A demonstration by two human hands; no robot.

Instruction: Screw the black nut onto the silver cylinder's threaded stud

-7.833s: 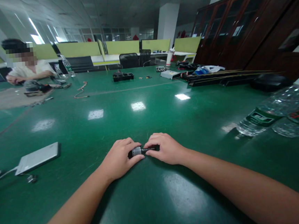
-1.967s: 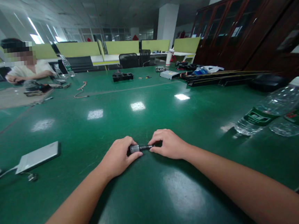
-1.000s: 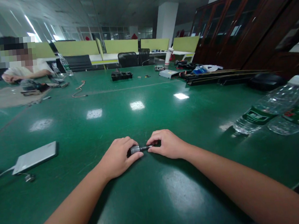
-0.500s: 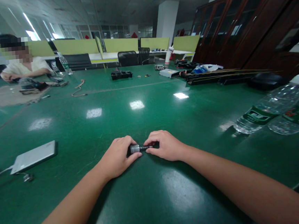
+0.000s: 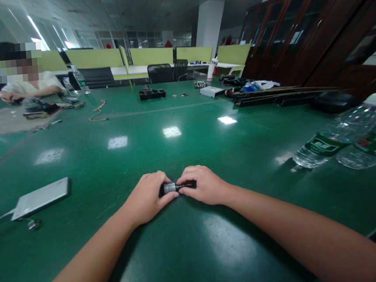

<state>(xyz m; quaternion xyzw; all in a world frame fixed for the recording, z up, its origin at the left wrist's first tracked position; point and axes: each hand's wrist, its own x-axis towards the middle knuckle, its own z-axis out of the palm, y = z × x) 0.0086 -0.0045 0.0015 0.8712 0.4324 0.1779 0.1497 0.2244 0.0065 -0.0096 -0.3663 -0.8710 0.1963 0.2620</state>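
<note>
A small dark tool with a silver collar [image 5: 170,187] and a thin dark shaft lies level, low over the green table [image 5: 188,145]. My left hand [image 5: 149,197] is closed round its left end, thumb in front and fingers behind. From the other side, my right hand [image 5: 205,185] pinches the thin shaft just right of the collar. The fingertips of both hands nearly meet there. The dark rear part of the tool is mostly hidden in my left hand.
To the left lies a silver flat box [image 5: 41,198] with a white cable. Plastic bottles [image 5: 326,146] lean at the right. Farther back are a black tray [image 5: 152,94], a white box [image 5: 210,91] and dark strips [image 5: 263,97]. A person [image 5: 32,86] sits at the far left.
My right hand has slid slightly left along the shaft, nearer the silver collar and my left fingertips. My left hand has stayed nearly in place.
</note>
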